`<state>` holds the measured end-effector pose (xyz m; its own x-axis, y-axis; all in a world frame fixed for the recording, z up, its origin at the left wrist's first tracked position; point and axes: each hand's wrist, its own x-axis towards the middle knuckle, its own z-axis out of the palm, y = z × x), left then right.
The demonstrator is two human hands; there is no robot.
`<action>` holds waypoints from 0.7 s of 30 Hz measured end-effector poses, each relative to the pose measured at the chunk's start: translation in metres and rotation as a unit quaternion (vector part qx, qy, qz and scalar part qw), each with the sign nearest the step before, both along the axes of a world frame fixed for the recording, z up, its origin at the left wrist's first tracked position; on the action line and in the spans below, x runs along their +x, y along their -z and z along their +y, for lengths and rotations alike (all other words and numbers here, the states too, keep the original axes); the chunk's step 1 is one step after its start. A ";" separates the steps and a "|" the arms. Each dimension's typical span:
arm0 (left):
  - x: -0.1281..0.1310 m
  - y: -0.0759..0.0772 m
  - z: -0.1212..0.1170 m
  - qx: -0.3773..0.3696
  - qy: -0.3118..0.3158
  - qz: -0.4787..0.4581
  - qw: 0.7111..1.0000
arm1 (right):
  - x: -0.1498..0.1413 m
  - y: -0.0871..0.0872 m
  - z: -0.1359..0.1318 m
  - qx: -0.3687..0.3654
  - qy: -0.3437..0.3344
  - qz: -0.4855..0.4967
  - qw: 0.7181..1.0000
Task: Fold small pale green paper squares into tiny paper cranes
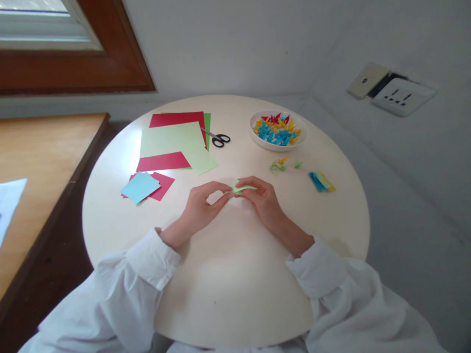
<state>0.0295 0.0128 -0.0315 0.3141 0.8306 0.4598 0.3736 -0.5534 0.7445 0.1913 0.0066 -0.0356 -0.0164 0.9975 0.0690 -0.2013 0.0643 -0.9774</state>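
A partly folded piece of light green paper point(235, 188) is held between both hands above the middle of the round white table point(221, 294). My left hand point(201, 208) pinches its left end between thumb and fingers. On the other side, my right hand point(265, 201) is closed on the right part, with a pale strip showing over the fingers. Some of the paper is hidden behind the fingertips. Just beyond my right hand lie small folded green paper pieces point(278, 167) with a yellow one point(282, 160), and another green piece point(298, 164).
A white bowl point(262, 142) holds many folded paper figures in blue, yellow and red. Black-handled scissors point(220, 140) touch the stacked green and red sheets point(172, 139). Small paper squares point(141, 187) lie at left, folded coloured strips point(321, 182) at right. Walls stand behind.
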 end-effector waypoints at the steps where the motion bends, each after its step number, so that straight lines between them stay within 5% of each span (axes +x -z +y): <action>1: 0.000 0.000 0.000 -0.005 -0.003 -0.006 1.000 | 0.000 0.000 0.000 0.007 0.003 -0.013 1.000; 14: 0.003 -0.001 0.001 -0.043 -0.025 -0.030 0.998 | 0.003 0.001 -0.001 0.092 -0.005 -0.129 0.987; 21: 0.005 0.002 0.002 -0.047 -0.028 -0.028 0.998 | -0.002 0.004 -0.001 0.112 0.047 -0.152 0.981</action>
